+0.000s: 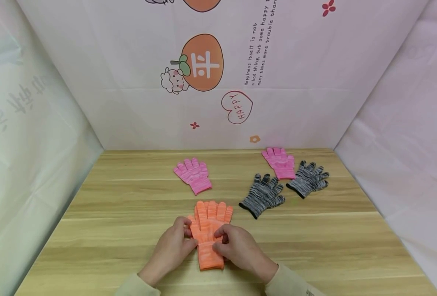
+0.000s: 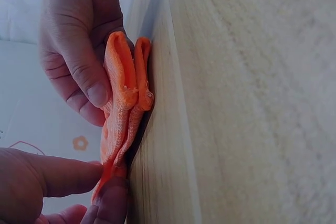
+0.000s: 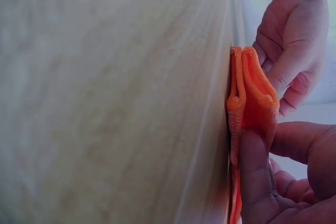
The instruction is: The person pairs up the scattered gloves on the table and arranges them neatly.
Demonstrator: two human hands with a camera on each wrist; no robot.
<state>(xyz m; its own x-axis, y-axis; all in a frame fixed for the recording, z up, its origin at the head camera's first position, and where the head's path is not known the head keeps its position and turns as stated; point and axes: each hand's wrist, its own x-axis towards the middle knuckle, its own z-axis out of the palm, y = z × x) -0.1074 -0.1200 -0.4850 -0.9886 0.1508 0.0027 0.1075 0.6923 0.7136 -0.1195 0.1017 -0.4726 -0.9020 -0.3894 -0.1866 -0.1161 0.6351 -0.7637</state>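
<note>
Evidently the left hand (image 1: 173, 243), at nine o'clock, and the right hand (image 1: 239, 247), at three, pinched the orange gloves (image 1: 205, 235) stacked toward the table's (image 1: 129, 222) six, where an uneven tug risked skewing upper from lower, with a grey glove (image 1: 262, 195) at two and a pink glove (image 1: 193, 174) at eleven

The orange gloves (image 1: 206, 235) look like matt, textured knitted cloth. From them, the grey-black gloves (image 1: 262, 196) at two o'clock and a pink glove (image 1: 193, 174) at eleven show similar knit. The tabletop (image 1: 129, 209) looks smooth, wood-grained; the backdrop (image 1: 288, 90) toward twelve, smooth, faintly creased sheeting.
</note>
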